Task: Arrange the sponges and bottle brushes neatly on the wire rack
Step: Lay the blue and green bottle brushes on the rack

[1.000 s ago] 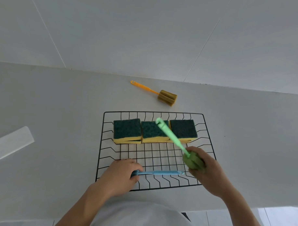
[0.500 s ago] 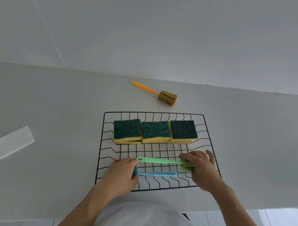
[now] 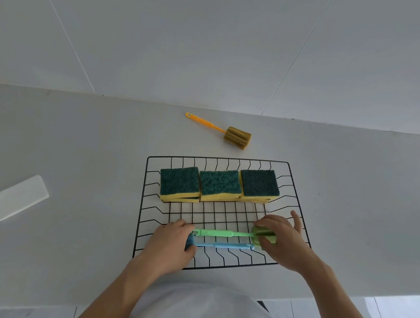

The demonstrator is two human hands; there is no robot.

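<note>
A black wire rack (image 3: pixel 145 180) lies on the grey counter. Three green-topped yellow sponges (image 3: pixel 219 185) sit side by side along its far part. Near the front, a green bottle brush (image 3: pixel 222 233) lies across the rack, parallel to a blue bottle brush (image 3: pixel 225 245) just in front of it. My right hand (image 3: pixel 283 242) grips the green brush's sponge head at the right. My left hand (image 3: pixel 170 244) covers and holds the blue brush's head at the left. An orange-handled bottle brush (image 3: pixel 231 134) lies on the counter behind the rack.
A white flat rectangular piece (image 3: pixel 17 197) lies on the counter at the far left. The tiled wall rises behind the counter. The counter's front edge runs close to my body, with floor tiles visible at the lower right.
My right hand swung the green brush down from an upright tilt and laid it flat across the rack behind the blue brush. My left hand stayed on the blue brush's head.
</note>
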